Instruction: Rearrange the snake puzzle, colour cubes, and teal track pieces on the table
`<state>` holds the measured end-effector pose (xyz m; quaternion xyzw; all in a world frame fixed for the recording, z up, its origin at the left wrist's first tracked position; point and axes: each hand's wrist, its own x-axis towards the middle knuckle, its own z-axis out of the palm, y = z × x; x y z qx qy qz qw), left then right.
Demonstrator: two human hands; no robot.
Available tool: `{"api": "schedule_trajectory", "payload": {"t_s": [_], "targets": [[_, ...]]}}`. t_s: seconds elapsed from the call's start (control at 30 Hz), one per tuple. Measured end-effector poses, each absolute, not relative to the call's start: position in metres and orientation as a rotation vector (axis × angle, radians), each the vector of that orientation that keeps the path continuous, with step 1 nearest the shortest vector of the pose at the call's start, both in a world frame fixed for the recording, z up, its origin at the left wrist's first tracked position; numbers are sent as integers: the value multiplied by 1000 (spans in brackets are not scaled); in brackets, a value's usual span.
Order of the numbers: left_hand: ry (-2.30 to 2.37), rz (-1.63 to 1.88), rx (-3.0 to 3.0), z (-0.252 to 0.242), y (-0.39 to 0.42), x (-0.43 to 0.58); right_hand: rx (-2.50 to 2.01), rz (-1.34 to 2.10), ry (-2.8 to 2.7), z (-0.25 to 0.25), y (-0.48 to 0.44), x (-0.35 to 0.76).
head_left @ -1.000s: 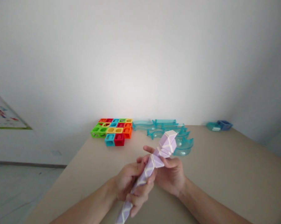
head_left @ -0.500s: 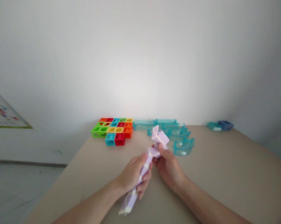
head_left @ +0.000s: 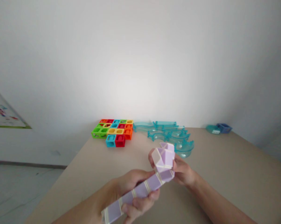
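Observation:
A jointed purple-and-white toy [head_left: 140, 190] made of wedge segments is held above the table. Its long straight part runs toward the lower left, and its far end is folded into a compact lump. My left hand [head_left: 133, 193] is wrapped round the straight part, thumb above and fingers beneath. My right hand [head_left: 181, 168] grips the folded end from the right side, its fingers partly hidden behind the segments.
Colourful open cubes [head_left: 115, 132] form a flat cluster at the table's back left. Clear teal track pieces [head_left: 173, 133] lie at the back middle. A blue cube [head_left: 224, 128] and teal piece [head_left: 213, 129] sit back right. A wall [head_left: 149, 62] rises behind the table [head_left: 224, 174].
The toy has turned so its straight part lies flatter, and its folded end has come lower and looks more compact. My left hand has tilted with it; my right hand has shifted right.

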<state>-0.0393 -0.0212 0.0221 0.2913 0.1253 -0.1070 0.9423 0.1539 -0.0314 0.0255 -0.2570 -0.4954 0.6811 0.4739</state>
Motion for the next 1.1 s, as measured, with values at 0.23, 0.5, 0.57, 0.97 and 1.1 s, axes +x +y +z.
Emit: {"api": "schedule_trajectory", "payload": {"t_s": [0.23, 0.5, 0.57, 0.97, 1.1], "targets": [[362, 280, 725, -1, -25, -22, -783, 1703, -1245, 13, -29, 143], [635, 643, 849, 8, -27, -18, -1008, 1388, -1067, 0, -25, 129], [712, 666, 937, 6, -28, -14, -1095, 1341, -1043, -3, -24, 130], [193, 189, 771, 4, -25, -36, -662, 1834, -1138, 13, -35, 133], [355, 375, 1003, -1, -26, -26, -737, 1784, -1094, 9, -31, 131]]}}
